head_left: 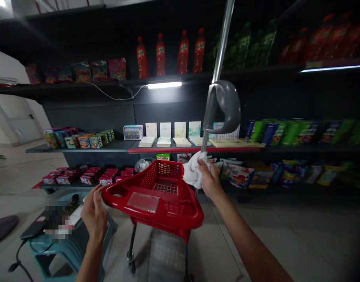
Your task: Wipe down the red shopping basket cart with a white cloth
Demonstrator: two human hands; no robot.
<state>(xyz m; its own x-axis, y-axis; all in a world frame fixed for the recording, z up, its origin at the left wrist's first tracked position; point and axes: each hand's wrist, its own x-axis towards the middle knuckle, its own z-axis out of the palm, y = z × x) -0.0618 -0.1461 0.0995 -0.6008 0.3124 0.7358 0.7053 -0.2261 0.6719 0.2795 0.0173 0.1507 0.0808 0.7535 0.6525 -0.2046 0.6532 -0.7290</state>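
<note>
A bunched white cloth (193, 170) is gripped in my right hand (209, 177), pressed around the lower part of a metal pole (222, 47). Above that hand, a grey loop-shaped handle (235, 105) is fixed to the pole. Just left of it stands a red plastic shopping cart (176, 219) with a perforated basket and a clear panel on its handle. My left hand (94, 211) is at the cart's left corner, its fingers apart and the fingertips at the red rim. Whether they touch the rim is hard to tell.
Behind the cart runs a dark shelf unit (88, 102) with red bottles (183, 53), notebooks (165, 131), snack bags (238, 174) and small boxes (94, 176). A blue-green stool (62, 250) bearing a laptop and a trailing cable stands at left. A shoe (5, 228) shows beyond it.
</note>
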